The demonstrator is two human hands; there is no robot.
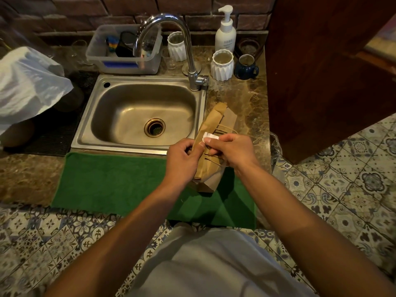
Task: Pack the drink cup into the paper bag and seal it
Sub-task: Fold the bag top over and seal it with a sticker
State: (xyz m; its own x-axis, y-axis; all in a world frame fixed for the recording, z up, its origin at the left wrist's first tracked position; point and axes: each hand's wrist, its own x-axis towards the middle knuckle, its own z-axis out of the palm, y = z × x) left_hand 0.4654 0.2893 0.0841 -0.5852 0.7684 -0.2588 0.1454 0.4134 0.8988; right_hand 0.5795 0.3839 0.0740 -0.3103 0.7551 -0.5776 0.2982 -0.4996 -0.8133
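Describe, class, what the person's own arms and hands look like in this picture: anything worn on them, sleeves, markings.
Both forearms are bare right up to the bottom of the picture; no sleeves show. The left hand and the right hand wear no gloves, and no watch, bracelet or ring can be seen. No tattoos or other markings show on either arm. Below them lies light grey clothing.

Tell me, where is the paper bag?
The paper bag lies right of the sink, its near end on the green mat, held by both hands.
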